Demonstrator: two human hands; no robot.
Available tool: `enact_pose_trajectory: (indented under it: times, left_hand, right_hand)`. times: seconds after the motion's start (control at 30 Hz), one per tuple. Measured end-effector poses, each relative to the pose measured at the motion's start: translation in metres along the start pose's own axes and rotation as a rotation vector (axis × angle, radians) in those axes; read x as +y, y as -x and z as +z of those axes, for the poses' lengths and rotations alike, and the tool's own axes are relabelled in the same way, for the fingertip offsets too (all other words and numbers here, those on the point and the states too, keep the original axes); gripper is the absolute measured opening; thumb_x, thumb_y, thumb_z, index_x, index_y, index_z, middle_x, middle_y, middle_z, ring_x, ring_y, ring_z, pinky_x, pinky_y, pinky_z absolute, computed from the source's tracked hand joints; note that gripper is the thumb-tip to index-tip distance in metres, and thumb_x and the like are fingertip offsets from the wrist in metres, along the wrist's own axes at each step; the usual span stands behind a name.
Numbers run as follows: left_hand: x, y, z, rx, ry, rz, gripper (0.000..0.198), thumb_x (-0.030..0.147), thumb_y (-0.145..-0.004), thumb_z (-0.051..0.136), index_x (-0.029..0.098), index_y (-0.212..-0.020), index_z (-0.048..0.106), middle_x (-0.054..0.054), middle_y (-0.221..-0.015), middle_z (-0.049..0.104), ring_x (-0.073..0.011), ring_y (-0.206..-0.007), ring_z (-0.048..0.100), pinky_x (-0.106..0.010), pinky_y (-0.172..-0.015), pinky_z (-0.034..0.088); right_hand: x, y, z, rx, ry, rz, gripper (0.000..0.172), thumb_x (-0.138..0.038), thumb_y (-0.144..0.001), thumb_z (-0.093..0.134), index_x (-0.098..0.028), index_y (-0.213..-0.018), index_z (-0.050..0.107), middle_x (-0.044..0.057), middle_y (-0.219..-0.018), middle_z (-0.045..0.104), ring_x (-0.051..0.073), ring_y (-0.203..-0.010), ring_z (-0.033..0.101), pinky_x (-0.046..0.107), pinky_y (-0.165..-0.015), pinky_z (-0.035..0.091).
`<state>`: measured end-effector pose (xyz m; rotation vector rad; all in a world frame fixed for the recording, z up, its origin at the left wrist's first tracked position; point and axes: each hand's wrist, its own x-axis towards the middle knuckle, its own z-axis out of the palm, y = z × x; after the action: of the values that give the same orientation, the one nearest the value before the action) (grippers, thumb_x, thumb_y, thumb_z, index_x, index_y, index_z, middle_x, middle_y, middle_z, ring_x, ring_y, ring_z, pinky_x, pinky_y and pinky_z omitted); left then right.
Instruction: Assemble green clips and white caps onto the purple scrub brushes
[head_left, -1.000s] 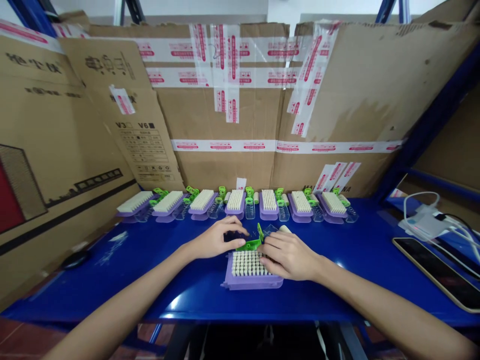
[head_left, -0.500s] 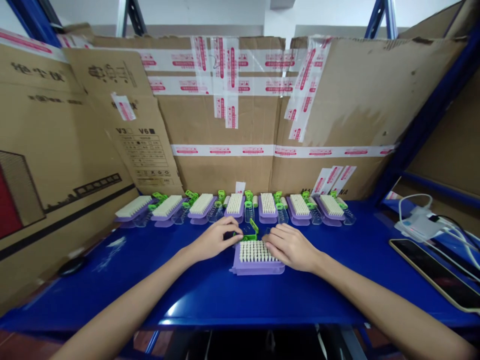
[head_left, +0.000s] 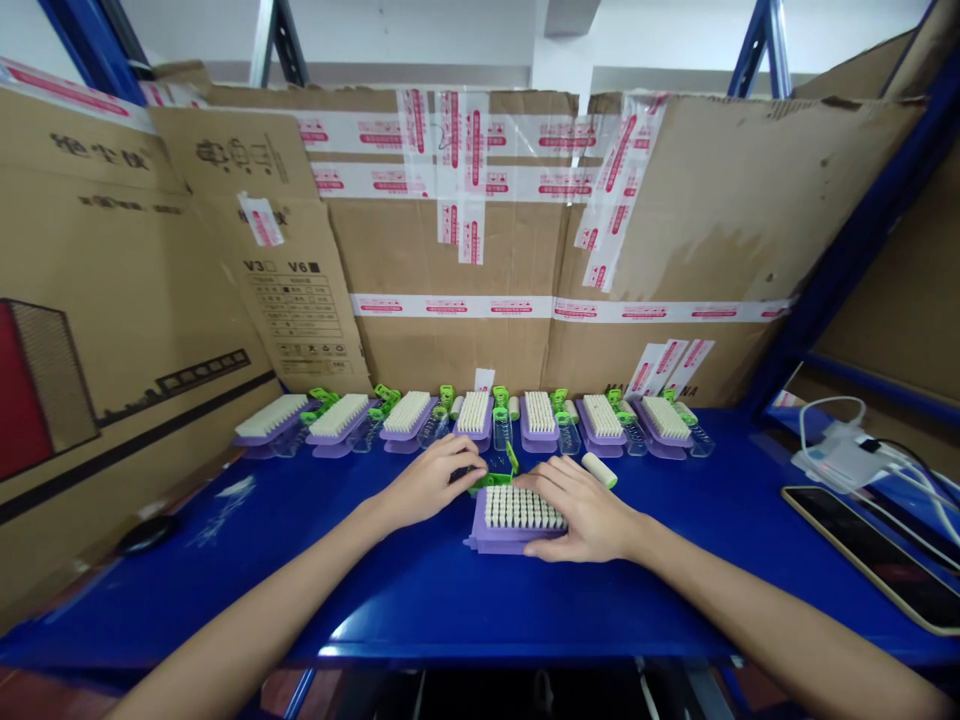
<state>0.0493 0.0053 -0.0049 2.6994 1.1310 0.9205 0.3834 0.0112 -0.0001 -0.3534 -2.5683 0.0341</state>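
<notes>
A purple brush [head_left: 499,542] with white bristles lies on the table before me, bristles up. My right hand [head_left: 589,510] grips its right side, thumb at the front edge and fingers over the bristles. Just behind the brush lies a clear container [head_left: 497,464] with a bright green rim and a raised green flap [head_left: 512,459]. My left hand [head_left: 439,482] is curled at the container's left end, thumb and fingertips closed on it. Behind my right hand lies a white cylinder [head_left: 598,470] with a light green end.
Along the back of the blue table [head_left: 360,600] stand several similar purple brushes [head_left: 401,420] with clear containers and green lids. Cardboard panels [head_left: 450,350] wall the back. A phone [head_left: 874,550] and a white charger with cables [head_left: 844,450] lie at right; a black round object [head_left: 146,534] at left.
My right hand has opened wider and come down onto the brush's right side, its thumb now at the front. The white cylinder shows behind that hand. My left hand stays by the container.
</notes>
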Motion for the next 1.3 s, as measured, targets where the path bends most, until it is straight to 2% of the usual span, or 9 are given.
enact_pose_trajectory:
  times: [0.2,0.3,0.47,0.6,0.77,0.9,1.07,1.13,1.3]
  left_hand:
    - [0.009,0.001,-0.002,0.042,0.027,-0.023,0.041,0.044,-0.125,0.047,0.023,-0.127,0.082,-0.009,-0.127,0.081,-0.0274,-0.123,0.072,-0.047,-0.115,0.052]
    - [0.015,0.001,-0.005,0.027,0.056,0.005,0.045,0.051,-0.125,0.045,0.023,-0.129,0.080,-0.010,-0.128,0.080,-0.0283,-0.125,0.072,-0.048,-0.116,0.051]
    - [0.022,0.002,-0.009,-0.018,0.079,0.062,0.069,0.079,-0.117,0.042,0.022,-0.133,0.079,-0.014,-0.128,0.077,-0.0312,-0.120,0.068,-0.049,-0.111,0.053]
    - [0.027,0.005,-0.009,-0.060,0.050,0.119,0.076,0.090,-0.106,0.057,0.022,-0.134,0.079,-0.014,-0.128,0.077,-0.0324,-0.117,0.068,-0.051,-0.109,0.054]
    - [0.032,0.008,-0.006,-0.066,0.023,0.156,0.075,0.084,-0.097,0.079,0.021,-0.137,0.075,-0.014,-0.128,0.080,-0.0327,-0.114,0.072,-0.052,-0.105,0.057]
    - [0.034,0.009,-0.011,-0.041,0.022,0.172,0.087,0.084,-0.088,0.089,0.022,-0.145,0.071,-0.015,-0.129,0.081,-0.0346,-0.115,0.075,-0.055,-0.107,0.059]
    - [0.036,0.010,-0.014,0.040,0.017,0.198,0.106,0.081,-0.075,0.100,0.025,-0.156,0.064,-0.018,-0.140,0.080,-0.0399,-0.127,0.078,-0.060,-0.112,0.062]
    - [0.037,0.010,-0.011,0.083,0.015,0.206,0.104,0.074,-0.078,0.102,0.025,-0.159,0.062,-0.018,-0.141,0.080,-0.0393,-0.127,0.079,-0.060,-0.112,0.064]
    - [0.038,0.007,-0.004,0.186,-0.037,0.234,0.082,0.052,-0.092,0.098,0.025,-0.161,0.063,-0.017,-0.140,0.081,-0.0356,-0.125,0.081,-0.055,-0.107,0.068]
  right_hand:
    - [-0.004,0.000,-0.001,0.004,0.022,0.016,0.048,-0.050,-0.120,0.062,-0.017,-0.154,0.061,0.015,-0.122,0.077,0.032,-0.110,0.070,0.049,-0.098,0.057]
    - [-0.005,0.000,-0.002,0.009,0.045,0.005,0.045,-0.051,-0.122,0.058,-0.017,-0.150,0.062,0.014,-0.121,0.077,0.031,-0.108,0.070,0.047,-0.096,0.057]
    - [-0.008,-0.001,0.001,0.038,0.055,-0.008,0.045,-0.054,-0.123,0.054,-0.016,-0.144,0.065,0.012,-0.118,0.078,0.028,-0.103,0.069,0.044,-0.093,0.056]
    - [-0.013,-0.002,0.004,0.057,0.106,-0.024,0.044,-0.052,-0.124,0.052,-0.016,-0.144,0.065,0.012,-0.117,0.077,0.028,-0.101,0.068,0.044,-0.091,0.055]
    - [-0.017,-0.003,0.003,0.124,0.159,-0.080,0.047,-0.053,-0.125,0.050,-0.013,-0.147,0.062,0.012,-0.113,0.078,0.027,-0.096,0.066,0.043,-0.087,0.052]
    - [-0.017,-0.002,0.000,0.204,0.186,-0.083,0.052,-0.051,-0.124,0.053,-0.013,-0.160,0.053,0.012,-0.111,0.079,0.029,-0.096,0.067,0.043,-0.084,0.051]
    - [-0.016,0.002,-0.003,0.215,0.184,-0.068,0.058,-0.052,-0.123,0.056,-0.019,-0.169,0.046,0.013,-0.122,0.082,0.030,-0.098,0.069,0.047,-0.087,0.054]
    - [-0.015,0.003,-0.004,0.221,0.192,-0.068,0.059,-0.052,-0.122,0.057,-0.021,-0.171,0.044,0.014,-0.126,0.083,0.031,-0.098,0.070,0.048,-0.087,0.055]
    - [-0.011,0.003,-0.003,0.287,0.168,-0.069,0.068,-0.048,-0.121,0.060,-0.021,-0.177,0.033,0.017,-0.133,0.081,0.033,-0.102,0.071,0.050,-0.088,0.057]
